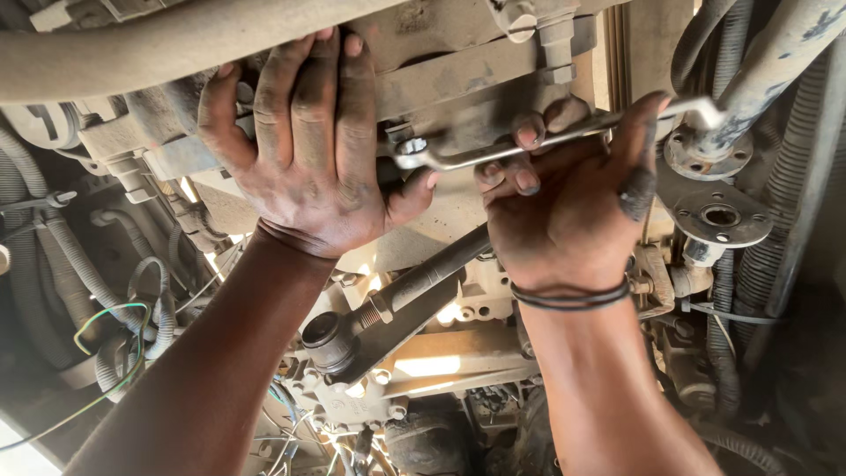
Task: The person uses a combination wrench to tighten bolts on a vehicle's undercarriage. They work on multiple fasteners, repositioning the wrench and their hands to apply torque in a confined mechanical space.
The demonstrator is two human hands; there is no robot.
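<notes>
Overhead, right hand (564,211) grip closed on silver wrench (529,141); left hand (308,150) open, flat against housing (458,79).

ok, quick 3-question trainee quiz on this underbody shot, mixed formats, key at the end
1. Multiple choice: what does the right hand hold?
A. a hammer
B. a silver wrench
C. a screwdriver

2. True or false: the left hand is wearing a glove.

3. Fill in: the black bands sit on the ____ wrist.

Key
1. B. The ring end of the wrench sits near the left thumb, up against the dusty metal housing.
2. False. It is bare and grimy, pressed flat on the housing.
3. Right.
</notes>
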